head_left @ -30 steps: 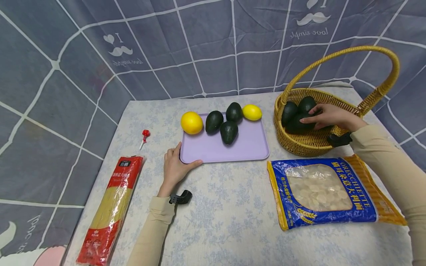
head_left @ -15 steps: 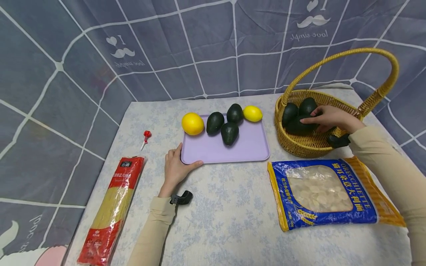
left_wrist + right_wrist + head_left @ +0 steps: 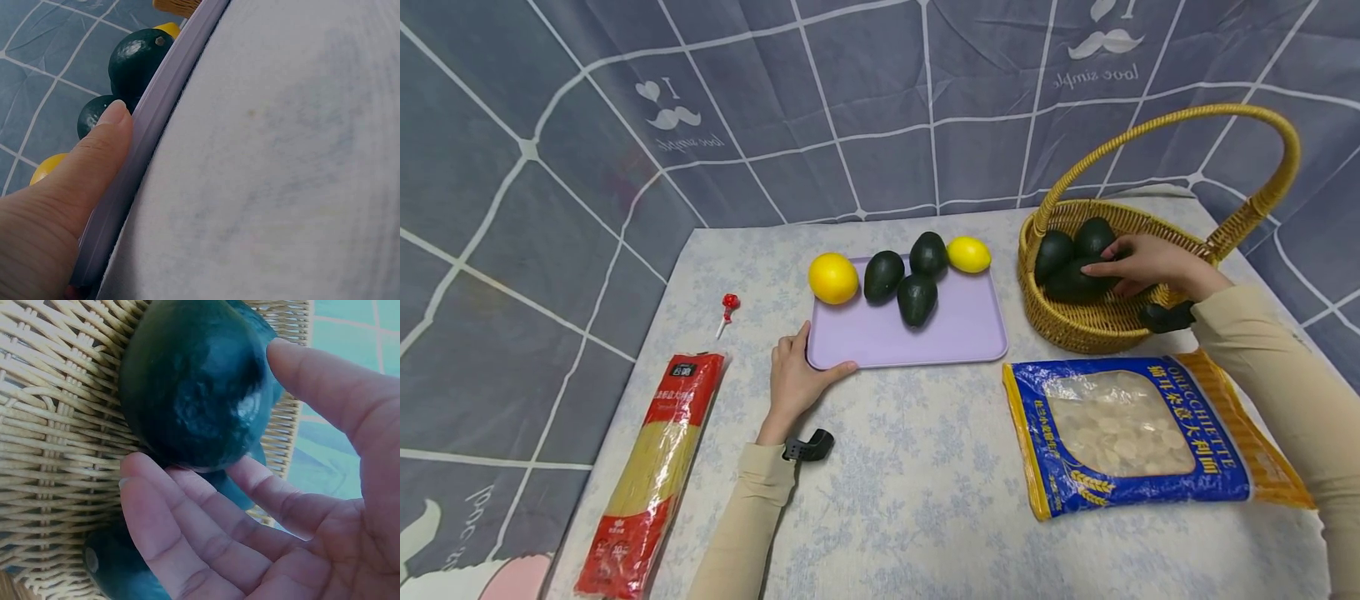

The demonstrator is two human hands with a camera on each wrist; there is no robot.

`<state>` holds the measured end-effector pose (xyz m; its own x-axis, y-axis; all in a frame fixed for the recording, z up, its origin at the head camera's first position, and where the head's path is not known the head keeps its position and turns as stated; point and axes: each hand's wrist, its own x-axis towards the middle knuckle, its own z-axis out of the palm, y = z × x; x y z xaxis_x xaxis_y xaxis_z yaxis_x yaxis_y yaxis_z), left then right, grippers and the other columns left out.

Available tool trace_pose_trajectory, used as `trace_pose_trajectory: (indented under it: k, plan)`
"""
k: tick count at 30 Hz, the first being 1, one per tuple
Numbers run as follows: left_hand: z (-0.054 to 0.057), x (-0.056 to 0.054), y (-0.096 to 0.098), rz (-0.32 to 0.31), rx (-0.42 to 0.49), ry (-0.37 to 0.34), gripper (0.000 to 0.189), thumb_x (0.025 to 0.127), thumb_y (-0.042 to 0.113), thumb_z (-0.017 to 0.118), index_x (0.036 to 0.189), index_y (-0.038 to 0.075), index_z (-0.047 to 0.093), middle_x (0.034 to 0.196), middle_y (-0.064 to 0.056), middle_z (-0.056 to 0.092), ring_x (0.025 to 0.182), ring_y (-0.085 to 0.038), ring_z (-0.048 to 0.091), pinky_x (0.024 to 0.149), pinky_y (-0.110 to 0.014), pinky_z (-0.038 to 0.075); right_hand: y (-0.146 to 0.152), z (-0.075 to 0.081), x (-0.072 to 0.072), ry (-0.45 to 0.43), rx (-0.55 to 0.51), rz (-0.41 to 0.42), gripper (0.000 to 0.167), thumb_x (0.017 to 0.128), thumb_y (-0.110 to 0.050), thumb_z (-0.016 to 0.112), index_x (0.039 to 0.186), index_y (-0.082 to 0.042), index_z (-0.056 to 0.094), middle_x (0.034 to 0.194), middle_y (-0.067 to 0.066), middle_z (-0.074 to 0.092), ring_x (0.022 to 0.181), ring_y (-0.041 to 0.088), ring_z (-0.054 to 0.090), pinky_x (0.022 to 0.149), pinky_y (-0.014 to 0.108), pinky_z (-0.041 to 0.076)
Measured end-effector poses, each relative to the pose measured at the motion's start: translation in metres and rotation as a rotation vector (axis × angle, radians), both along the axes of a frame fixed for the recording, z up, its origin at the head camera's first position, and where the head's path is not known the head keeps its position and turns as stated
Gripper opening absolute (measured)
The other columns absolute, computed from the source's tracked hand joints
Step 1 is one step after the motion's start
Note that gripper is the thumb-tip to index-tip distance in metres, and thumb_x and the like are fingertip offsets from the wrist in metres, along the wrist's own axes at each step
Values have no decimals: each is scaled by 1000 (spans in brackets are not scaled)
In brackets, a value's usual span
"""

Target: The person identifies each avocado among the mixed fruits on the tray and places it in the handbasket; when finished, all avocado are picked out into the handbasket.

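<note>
In the head view, my left hand (image 3: 797, 379) spans the near left corner of a lilac tray (image 3: 895, 346). Its straight thumb (image 3: 103, 147) lies against the rim in the left wrist view. Several avocados (image 3: 917, 300) sit on the tray, with a large round yellow fruit (image 3: 833, 278) at the back left and a lemon (image 3: 968, 254) at the back right. Inside the wicker basket (image 3: 1078, 335), my right hand (image 3: 1157, 265) holds an avocado (image 3: 200, 387) between thumb and fingers. Two other avocados rest behind it; part of the held one is hidden.
The basket's tall handle (image 3: 1180, 118) arches above my right hand. A blue orecchiette bag (image 3: 1120, 433) lies below the basket, under my right forearm. At left are a spaghetti packet (image 3: 651, 467) and a red lollipop (image 3: 728, 304). Grey cloth (image 3: 880, 100) hangs behind.
My right hand shifts very slightly to the right at the avocado in the basket. My left hand and the tray stay where they were.
</note>
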<state>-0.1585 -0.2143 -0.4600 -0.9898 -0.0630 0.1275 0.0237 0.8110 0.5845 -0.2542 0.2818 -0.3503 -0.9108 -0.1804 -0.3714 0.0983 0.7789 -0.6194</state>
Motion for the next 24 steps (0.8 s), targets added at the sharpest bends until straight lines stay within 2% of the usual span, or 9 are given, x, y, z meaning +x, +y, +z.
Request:
trace_pose_trajectory:
  k: [9,13,18,24]
  plan:
    - [0,-1,0,1,-6,-4,108,66,51,82,146,-2,32,112,-23,44,99,-34,38,81,-44,33,8,11,6,41,9,15,75,90,-51,58,129,11,39,115,29,50,84,31,62,71,46,51]
    - [1,-1,0,-2,-3,2,107,66,51,82,146,-1,33,112,-22,44,98,-34,38,81,-44,33,9,15,11,83,11,12,71,91,-48,58,128,9,41,119,29,48,85,31,61,69,43,51]
    - [1,-1,0,-3,-1,3,108,66,51,82,146,-1,32,111,-22,44,99,-35,38,81,-44,32,10,22,18,158,42,-2,67,91,-49,57,127,6,45,115,28,54,86,31,60,65,36,50]
    - [1,-1,0,-2,3,-1,108,66,51,82,146,-1,32,111,-22,44,98,-34,38,80,-43,32,6,31,31,280,40,-31,63,92,-49,55,129,1,49,117,25,55,96,35,54,64,30,45]
